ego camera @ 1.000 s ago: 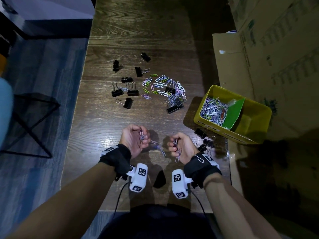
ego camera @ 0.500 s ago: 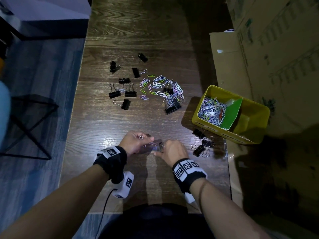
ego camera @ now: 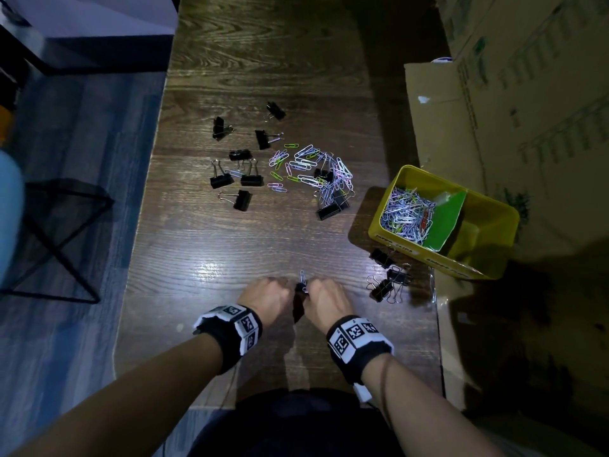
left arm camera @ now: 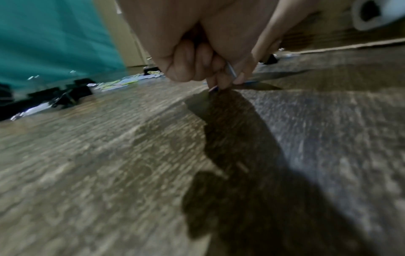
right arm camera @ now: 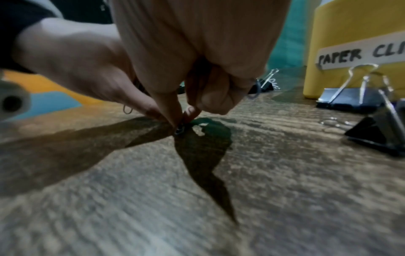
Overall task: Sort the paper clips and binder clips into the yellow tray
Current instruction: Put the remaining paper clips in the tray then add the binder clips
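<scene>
My left hand (ego camera: pixel 272 295) and right hand (ego camera: pixel 324 300) are knuckles-up and close together, low over the near part of the wooden table (ego camera: pixel 230 252). A paper clip (ego camera: pixel 302 278) sticks out between them. In the left wrist view my curled left fingers (left arm camera: pixel 197 69) pinch a paper clip (left arm camera: pixel 232 70) at the tabletop. In the right wrist view my right thumb and finger pinch a small clip (right arm camera: pixel 180 129) against the wood. The yellow tray (ego camera: pixel 494 232) stands to the right, with paper clips (ego camera: pixel 407 214) in its left compartment beside a green divider (ego camera: pixel 445 222).
A loose pile of coloured paper clips (ego camera: pixel 316 173) lies mid-table, with several black binder clips (ego camera: pixel 237 179) to its left. More binder clips (ego camera: pixel 385 283) sit next to the tray's front, where a label reads "PAPER CLI" (right arm camera: pixel 355 53). Cardboard boxes (ego camera: pixel 527 94) stand on the right.
Both hands have turned from palms-up to knuckles-up, dropped to the tabletop and come together. The loose clips that lay between them are now under the fingers.
</scene>
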Tool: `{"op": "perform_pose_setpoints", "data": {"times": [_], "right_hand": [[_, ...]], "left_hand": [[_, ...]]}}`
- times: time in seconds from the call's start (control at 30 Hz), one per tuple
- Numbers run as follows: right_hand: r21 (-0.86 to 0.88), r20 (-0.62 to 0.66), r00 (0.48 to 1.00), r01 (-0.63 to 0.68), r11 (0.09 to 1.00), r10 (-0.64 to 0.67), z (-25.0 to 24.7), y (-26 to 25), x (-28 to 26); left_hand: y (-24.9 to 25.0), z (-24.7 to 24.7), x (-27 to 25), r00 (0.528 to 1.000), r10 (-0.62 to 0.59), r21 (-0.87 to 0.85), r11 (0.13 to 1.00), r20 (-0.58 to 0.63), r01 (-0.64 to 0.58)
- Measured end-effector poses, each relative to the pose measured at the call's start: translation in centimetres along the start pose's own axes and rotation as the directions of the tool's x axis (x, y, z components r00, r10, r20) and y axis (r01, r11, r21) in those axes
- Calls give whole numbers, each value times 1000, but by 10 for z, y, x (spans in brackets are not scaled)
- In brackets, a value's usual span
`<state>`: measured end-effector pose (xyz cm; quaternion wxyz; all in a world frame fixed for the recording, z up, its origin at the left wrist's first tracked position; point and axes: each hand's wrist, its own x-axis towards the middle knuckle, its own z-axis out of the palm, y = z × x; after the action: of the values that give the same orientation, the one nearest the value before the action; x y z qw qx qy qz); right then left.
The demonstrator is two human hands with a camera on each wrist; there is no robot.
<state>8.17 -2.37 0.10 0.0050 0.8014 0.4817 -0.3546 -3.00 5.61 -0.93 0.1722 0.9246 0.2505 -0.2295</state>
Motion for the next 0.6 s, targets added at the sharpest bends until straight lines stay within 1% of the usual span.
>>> {"op": "perform_pose_setpoints", "data": {"times": [0.07,0.13,0.17,0.2,0.23,0.27,0.3,0.33,0.37,0.4,0.43,0.47,0.5,0.57,0.6], "right_hand": [[-16,-11,999,39,999,-39,0,-2,-4],[-26,-16,999,50,998,-51,-2,-1,-6],[-27,-17,999,48,998,-49,-3,0,-6],[-23,-16,999,46,999,-47,-4,2,-6],[-15,-16,998,54,998,-54,-5,3,-7],[-6,-22,998,61,998,-61,-7,4,-8],[3,-32,997,65,998,-65,-7,4,-9],[11,-39,997,64,998,-64,-7,5,-10],[18,-46,997,57,998,-56,-6,6,-10],[27,-43,999,31,999,-30,-5,8,-11],[36,-24,1000,-2,999,3,-5,9,-11],[14,2,1000,-18,1000,18,-5,10,-12],[-32,13,1000,-2,999,2,-5,11,-12],[-128,42,998,43,991,-38,-6,10,-13],[-140,46,998,49,989,-43,-8,9,-13]], "left_hand": [[7,-2,0,1000,10,87,996,25,-13],[6,-6,3,999,25,98,995,45,-29],[5,-10,5,999,5,38,999,53,-7],[2,-13,7,998,-34,-92,995,44,38],[-1,-17,7,996,-86,-261,961,16,88],[-3,-19,8,988,-154,-464,876,-8,133],[-5,-21,7,972,-235,-680,715,-18,161],[-4,-23,7,947,-321,-858,480,25,185],[-4,-24,6,920,-377,-958,205,109,198],[-4,-24,6,901,-390,-980,-37,193,194],[-6,-23,8,892,-373,-961,-200,254,191],[-8,-22,8,897,-330,-934,-300,294,196],[-9,-22,8,909,-277,-910,-361,312,202],[-10,-21,8,935,-189,-870,-455,301,188],[-9,-23,8,949,-151,-852,-495,276,169]]}}
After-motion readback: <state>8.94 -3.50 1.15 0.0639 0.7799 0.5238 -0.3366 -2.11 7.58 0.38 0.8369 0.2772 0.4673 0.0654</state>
